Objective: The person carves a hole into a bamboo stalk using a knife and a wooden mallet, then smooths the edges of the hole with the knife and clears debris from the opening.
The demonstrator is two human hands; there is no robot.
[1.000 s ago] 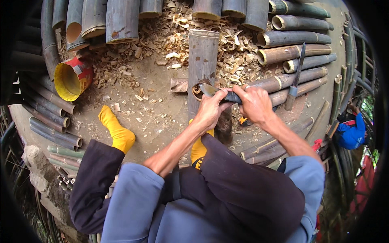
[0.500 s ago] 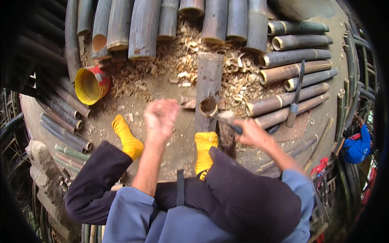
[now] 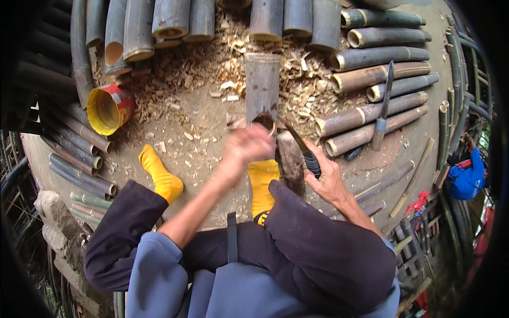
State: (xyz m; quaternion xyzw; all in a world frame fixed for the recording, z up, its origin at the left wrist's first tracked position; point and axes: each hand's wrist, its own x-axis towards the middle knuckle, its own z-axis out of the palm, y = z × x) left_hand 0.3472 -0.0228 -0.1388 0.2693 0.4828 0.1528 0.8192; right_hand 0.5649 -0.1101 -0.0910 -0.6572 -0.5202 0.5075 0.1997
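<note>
Between my feet lies a dark bamboo section point(image 3: 261, 85), its near end under my yellow-socked foot point(image 3: 262, 183). A scooped opening is cut into its upper side, partly hidden behind my left hand point(image 3: 249, 144). That hand is smeared by motion at the opening's left edge, so its fingers and any contact cannot be told. My right hand point(image 3: 327, 180) is closed round the black ribbed handle of a curved knife point(image 3: 298, 139). The dark blade slants up and left, its tip close to the right side of the opening.
Cut bamboo sections point(image 3: 177, 18) line the far side, with more point(image 3: 371, 114) stacked at the right. A long straight knife point(image 3: 384, 106) rests across those. Wood shavings point(image 3: 302, 74) cover the ground. A red and yellow can point(image 3: 108, 111) lies left. A person in blue point(image 3: 466, 177) is far right.
My left hand has swung right to the bamboo's opening. My right hand has drawn slightly back, and the curved knife's blade now points more upward. The view has shifted a little.
</note>
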